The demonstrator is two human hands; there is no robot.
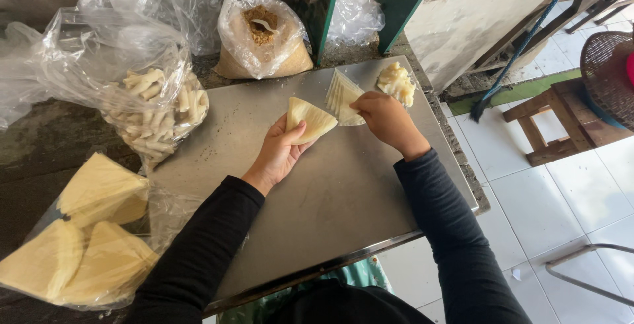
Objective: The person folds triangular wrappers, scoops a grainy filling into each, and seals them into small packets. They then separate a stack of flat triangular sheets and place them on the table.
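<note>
A thin triangular wrapper [310,119] is being pinched in the left hand [281,152] at the surface's [343,198] centre; it is judged light, limp and tearable, best gripped at an edge. The stack [341,93] at one o'clock is being fingered by the right hand [386,116]. Clear bags [152,99] are lying at nine o'clock.

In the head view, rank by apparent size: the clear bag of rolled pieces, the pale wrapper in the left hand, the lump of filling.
1. Clear plastic bag of rolled pieces
2. Pale triangular wrapper, held in the left hand
3. Pale lump of filling; looks near the wrapper's size, lies farther away, so unsure.
</note>
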